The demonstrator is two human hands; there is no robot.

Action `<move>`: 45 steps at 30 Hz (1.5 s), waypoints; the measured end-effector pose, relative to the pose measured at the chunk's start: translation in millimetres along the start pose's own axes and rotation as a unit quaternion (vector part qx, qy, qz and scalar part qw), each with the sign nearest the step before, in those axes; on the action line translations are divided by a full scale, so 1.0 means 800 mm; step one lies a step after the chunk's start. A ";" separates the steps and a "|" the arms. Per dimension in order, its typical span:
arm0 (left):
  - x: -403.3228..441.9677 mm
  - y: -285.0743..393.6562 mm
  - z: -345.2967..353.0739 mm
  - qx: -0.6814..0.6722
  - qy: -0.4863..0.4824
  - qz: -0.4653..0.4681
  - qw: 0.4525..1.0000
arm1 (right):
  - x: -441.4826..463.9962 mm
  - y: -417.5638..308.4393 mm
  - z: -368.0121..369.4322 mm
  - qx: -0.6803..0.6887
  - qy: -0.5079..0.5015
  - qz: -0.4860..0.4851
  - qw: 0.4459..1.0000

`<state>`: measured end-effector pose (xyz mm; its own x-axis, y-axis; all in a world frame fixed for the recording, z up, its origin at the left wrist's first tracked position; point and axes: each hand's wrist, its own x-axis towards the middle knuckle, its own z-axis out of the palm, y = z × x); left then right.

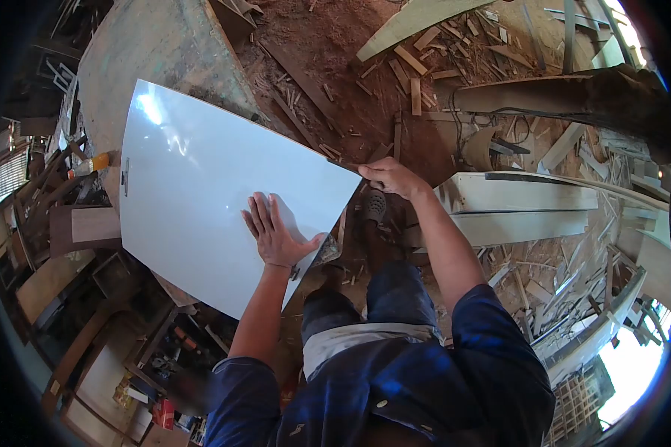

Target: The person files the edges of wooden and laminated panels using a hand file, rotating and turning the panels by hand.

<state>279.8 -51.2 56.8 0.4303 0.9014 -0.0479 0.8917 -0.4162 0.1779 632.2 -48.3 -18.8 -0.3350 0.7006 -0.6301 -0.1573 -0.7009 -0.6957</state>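
Note:
A large white glossy panel (201,171) lies over a worn table (156,45), with light reflected near its upper left corner. My left hand (274,235) rests flat on the panel near its lower right edge, fingers spread. At the panel's right corner my right hand (394,177) has its fingers closed round a dark, thin thing along the edge; what exactly it is cannot be made out. A small dark clip-like piece (124,177) sits near the left edge of the panel.
Pale wooden boards (522,203) lie to the right. Wood offcuts (415,97) litter the reddish floor at the top. A curved pale board (417,26) is at the top. At the left are a bottle (89,165) and stacked wood. A shoe (376,205) shows below my right hand.

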 end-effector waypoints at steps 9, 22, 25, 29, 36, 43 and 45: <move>-0.004 0.002 0.001 -0.004 -0.009 -0.007 1.000 | -0.010 -0.009 -0.002 -0.006 0.015 0.025 1.000; -0.003 0.000 -0.001 -0.021 -0.005 -0.013 1.000 | -0.005 0.000 -0.008 -0.024 0.007 0.032 0.999; -0.004 0.001 -0.003 -0.022 0.003 -0.011 1.000 | 0.016 0.018 0.004 -0.041 0.050 0.025 0.998; -0.005 -0.002 0.002 -0.027 0.011 -0.015 0.999 | -0.013 -0.010 0.023 -0.087 0.135 -0.043 0.986; -0.010 -0.008 0.002 -0.046 0.025 -0.021 0.998 | -0.037 0.011 0.081 -0.123 0.293 -0.070 0.945; -0.014 -0.006 -0.003 -0.055 0.026 -0.033 0.998 | -0.035 0.042 0.131 -0.120 0.388 -0.121 0.906; -0.013 -0.005 -0.008 -0.068 0.032 -0.031 0.997 | -0.054 0.043 0.151 -0.168 0.407 -0.115 0.890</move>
<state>270.7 -58.3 62.7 0.3613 0.9324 -0.0012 0.8870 -0.3433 0.3087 529.5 -118.8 26.5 0.4757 0.7813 -0.4040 0.1984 -0.5428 -0.8161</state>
